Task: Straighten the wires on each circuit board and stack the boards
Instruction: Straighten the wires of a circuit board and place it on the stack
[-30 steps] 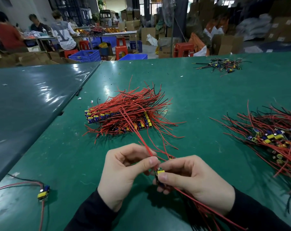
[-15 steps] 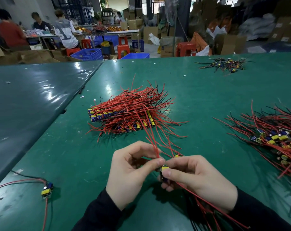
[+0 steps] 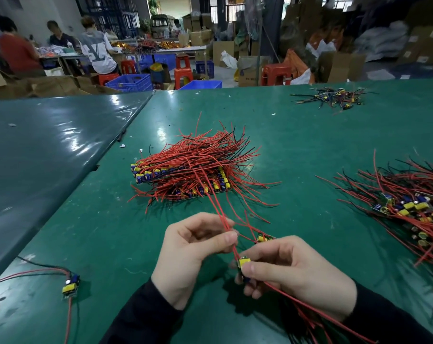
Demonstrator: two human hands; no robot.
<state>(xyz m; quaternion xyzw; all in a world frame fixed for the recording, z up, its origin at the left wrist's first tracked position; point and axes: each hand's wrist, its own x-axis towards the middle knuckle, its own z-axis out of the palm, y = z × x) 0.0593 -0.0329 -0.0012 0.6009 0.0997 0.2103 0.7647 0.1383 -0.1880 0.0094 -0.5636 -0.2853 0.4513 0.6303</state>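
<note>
My right hand [image 3: 289, 274] pinches a small circuit board [image 3: 244, 263] with a yellow part, low in the middle of the view. My left hand [image 3: 193, 252] pinches that board's red wires [image 3: 221, 217] between thumb and forefinger just above it. The wires run up and away toward the stacked boards [image 3: 185, 175], a neat pile with red wires fanning out to the right. A second small board [image 3: 262, 238] lies on the table just behind my right hand. More red wires trail out under my right wrist.
A tangled heap of unsorted boards [image 3: 409, 207] lies at the right edge. One loose board [image 3: 71, 286] with red and black leads sits at the near left. A small pile of black-wired parts [image 3: 334, 96] lies far right. The green table [image 3: 297, 150] meets a darker one on the left.
My left hand has slid up along the red wires, away from the board, and the two hands are now farther apart. The right hand stays on the board.
</note>
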